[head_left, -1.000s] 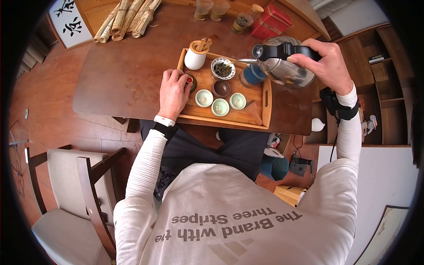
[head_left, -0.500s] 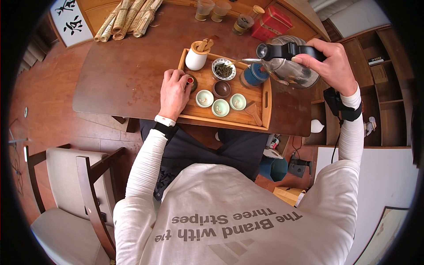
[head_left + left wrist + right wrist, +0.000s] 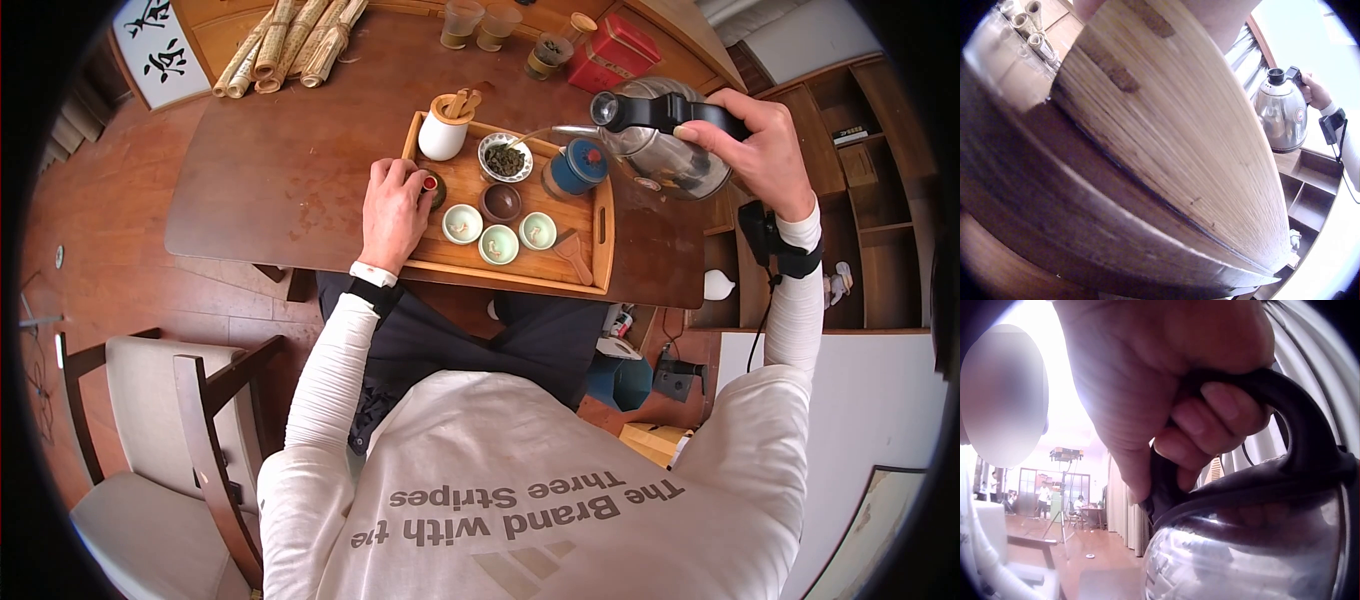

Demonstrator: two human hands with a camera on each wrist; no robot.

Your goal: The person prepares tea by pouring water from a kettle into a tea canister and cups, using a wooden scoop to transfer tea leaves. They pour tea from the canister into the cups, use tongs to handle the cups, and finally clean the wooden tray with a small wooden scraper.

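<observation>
In the head view my right hand (image 3: 765,150) grips the black handle of a steel kettle (image 3: 665,160), tilted with its spout toward a patterned white bowl (image 3: 505,158) of tea leaves. A thin stream runs from the spout into the bowl. At the left side of the wooden tray (image 3: 500,275), my left hand (image 3: 393,212) holds a small dark round pot (image 3: 437,190) with a red spot on top, partly hidden by the fingers. Near it are a brown cup (image 3: 501,202) and three pale green cups (image 3: 498,243). The right wrist view shows fingers (image 3: 1194,425) curled round the handle.
On the tray stand a white jar (image 3: 443,135) of wooden tools, a blue canister (image 3: 575,168) close under the kettle, and a wooden scoop (image 3: 574,257). Paper rolls (image 3: 290,45), glasses and a red box (image 3: 613,50) line the table's far side.
The kettle and right hand have shifted slightly right, drawing the spout back from the bowl, and the stream now shows longer. The left hand has stayed put at the dark pot.
</observation>
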